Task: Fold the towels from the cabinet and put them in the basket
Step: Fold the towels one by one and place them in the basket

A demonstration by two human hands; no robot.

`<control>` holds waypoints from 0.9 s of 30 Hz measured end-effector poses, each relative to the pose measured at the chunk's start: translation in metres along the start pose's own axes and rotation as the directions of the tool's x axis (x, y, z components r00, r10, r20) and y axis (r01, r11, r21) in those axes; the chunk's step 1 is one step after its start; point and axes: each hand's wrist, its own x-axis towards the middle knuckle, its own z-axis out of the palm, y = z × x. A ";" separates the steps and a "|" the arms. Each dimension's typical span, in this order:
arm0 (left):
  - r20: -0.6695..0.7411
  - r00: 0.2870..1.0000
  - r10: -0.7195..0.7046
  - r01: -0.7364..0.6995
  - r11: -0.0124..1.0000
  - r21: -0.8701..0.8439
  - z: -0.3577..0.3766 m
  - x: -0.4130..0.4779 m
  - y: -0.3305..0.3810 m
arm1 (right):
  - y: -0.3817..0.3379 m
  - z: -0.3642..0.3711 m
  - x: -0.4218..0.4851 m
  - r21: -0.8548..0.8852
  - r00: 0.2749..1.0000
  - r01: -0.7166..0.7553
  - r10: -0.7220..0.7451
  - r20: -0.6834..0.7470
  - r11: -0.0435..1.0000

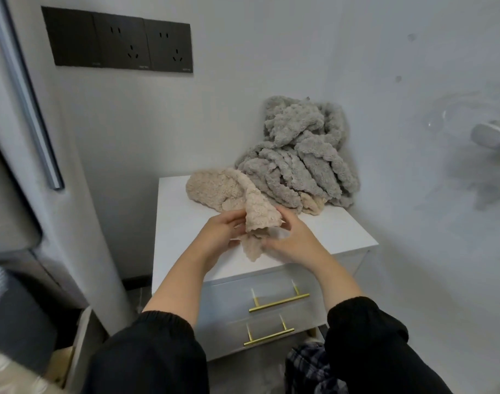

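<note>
A fluffy beige towel (214, 191) lies crumpled on the white cabinet top (180, 223), one end lifted toward me. My left hand (223, 234) and my right hand (291, 240) both grip that lifted end, close together above the cabinet's front half. A bigger grey towel (297, 155) is heaped in the back right corner against the wall, partly over the beige one. No basket shows in this view.
The cabinet has two drawers with brass handles (278, 301). A black socket panel (118, 41) sits on the wall above left. A white fitting (493, 137) sticks out of the right wall. A pale door edge (27, 95) stands at left.
</note>
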 end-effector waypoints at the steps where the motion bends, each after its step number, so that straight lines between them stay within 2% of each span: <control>1: 0.006 1.000 0.008 -0.008 1.000 -0.002 0.000 -0.002 -0.002 | 0.002 0.006 0.002 -0.050 0.998 0.031 -0.033 -0.055 0.998; 3: 0.021 0.999 0.040 -0.040 0.999 -0.002 0.001 -0.004 -0.007 | -0.001 0.012 0.005 -0.048 0.974 0.040 -0.050 -0.221 0.998; 5: 0.008 0.995 0.103 -0.103 0.994 0.020 0.004 -0.006 -0.010 | -0.009 0.011 0.005 0.075 0.956 0.051 -0.027 -0.293 0.996; 8: -0.004 0.978 0.207 -0.207 0.977 0.060 0.008 -0.004 -0.007 | -0.024 0.005 0.003 0.221 0.966 0.086 -0.027 -0.257 0.971; 11: 0.008 0.970 0.242 -0.242 0.968 0.058 0.013 -0.001 -0.004 | -0.030 -0.005 0.000 0.305 0.967 0.099 -0.020 -0.254 0.947; 14: 0.004 0.967 0.255 -0.255 0.965 0.058 0.021 -0.001 -0.002 | -0.033 -0.014 -0.002 0.402 0.958 0.093 0.028 -0.286 0.911; 18: 0.028 0.967 0.254 -0.255 0.961 0.102 0.027 -0.003 -0.003 | -0.034 -0.019 -0.007 0.426 0.967 0.083 0.031 -0.254 0.901; 20: 0.011 0.972 0.235 -0.235 0.966 0.106 0.025 -0.003 -0.002 | -0.035 -0.024 -0.009 0.502 0.968 0.078 0.055 -0.244 0.861; 23: -0.006 0.988 0.153 -0.153 0.987 -0.055 0.017 -0.002 0.004 | -0.036 -0.038 -0.009 0.617 0.965 0.071 0.103 -0.242 0.783; 27: 0.095 0.988 0.125 -0.090 0.947 -0.307 0.006 -0.002 0.017 | -0.038 -0.051 -0.010 0.723 0.972 0.042 0.139 -0.189 0.689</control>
